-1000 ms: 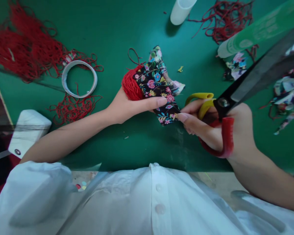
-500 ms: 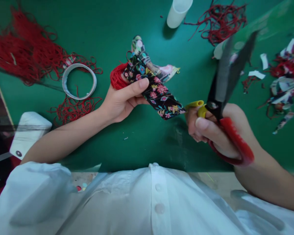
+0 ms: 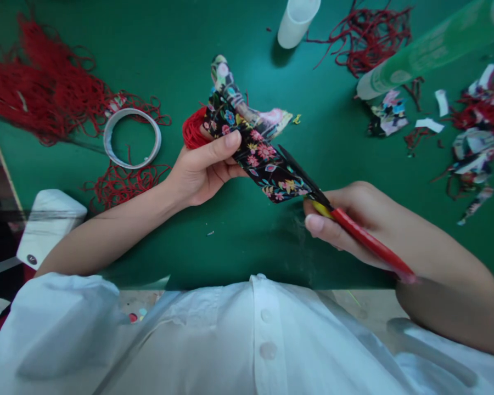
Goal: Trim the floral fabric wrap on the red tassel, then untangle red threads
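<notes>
Mid-frame, the left hand (image 3: pixel 206 170) pinches the flowered fabric (image 3: pixel 267 156), which is already gathered at a red yarn bundle (image 3: pixel 193 130). The right hand, (image 3: pixel 372 211) set apart, wraps the scissors (image 3: pixel 356 227), blades along the fabric's edge; whether they bite is hard to tell. The fabric's lower end remains attached; scraps (image 3: pixel 389 112) lie at right.

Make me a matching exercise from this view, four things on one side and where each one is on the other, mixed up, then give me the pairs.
Things:
1. Scissors
2. Floral fabric
3. White ring
4. Open-topped cup

Places:
A. Lying among red threads
B. Left of the green tube
C. In the right hand
D. In the left hand

Pairs: 1-C, 2-D, 3-A, 4-B
</notes>
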Tool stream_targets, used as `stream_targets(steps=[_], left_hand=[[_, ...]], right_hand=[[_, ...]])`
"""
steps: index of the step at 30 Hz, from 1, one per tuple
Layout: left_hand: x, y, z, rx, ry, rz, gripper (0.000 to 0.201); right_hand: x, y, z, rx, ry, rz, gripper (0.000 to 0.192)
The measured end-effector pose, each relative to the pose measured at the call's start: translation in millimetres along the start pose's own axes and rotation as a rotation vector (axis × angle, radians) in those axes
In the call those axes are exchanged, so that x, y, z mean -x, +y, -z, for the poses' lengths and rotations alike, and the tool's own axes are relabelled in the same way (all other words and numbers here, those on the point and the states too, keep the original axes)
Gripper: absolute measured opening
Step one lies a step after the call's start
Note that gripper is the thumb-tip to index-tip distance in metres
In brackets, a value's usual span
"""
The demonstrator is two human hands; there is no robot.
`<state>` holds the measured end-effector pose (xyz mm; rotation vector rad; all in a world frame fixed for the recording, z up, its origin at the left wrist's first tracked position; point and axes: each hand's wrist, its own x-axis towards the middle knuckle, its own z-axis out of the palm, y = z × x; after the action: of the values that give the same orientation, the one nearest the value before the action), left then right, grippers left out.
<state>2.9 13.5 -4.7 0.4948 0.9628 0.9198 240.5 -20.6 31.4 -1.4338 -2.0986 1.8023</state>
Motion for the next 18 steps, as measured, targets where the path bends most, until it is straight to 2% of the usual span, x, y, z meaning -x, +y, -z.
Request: stream_targets(steps=[3,8,11,14,18], left_hand=[[1.4,-1.4,1.2,0.015,-0.031,0.023,0.005],[3.3,-2.7,2.2,0.007,-0.129,-0.024,0.008],[4.2,-2.6,0.7,-0.064,-0.109,-0.017,0.007],[4.8,-4.2,-0.5,-0.102,-0.085,-0.042,0.016],[5.5,-9.2,-1.1,-0.115,-0.132,-0.116,0.031]], right_hand=[[-0.6,-2.7,0.0,-0.006,-0.019,-0.003,0.064],[0.0,-3.7,-0.2,-0.032,-0.064,-0.007,0.063],[0.1,-3.7,-0.5,-0.046,-0.066,-0.001,0.064],[0.3,-5.0,-0.5,-0.053,-0.059,-0.013,0.064],[1.1,-7.5,-0.9,-0.049,-0.042,-0.043,0.064]])
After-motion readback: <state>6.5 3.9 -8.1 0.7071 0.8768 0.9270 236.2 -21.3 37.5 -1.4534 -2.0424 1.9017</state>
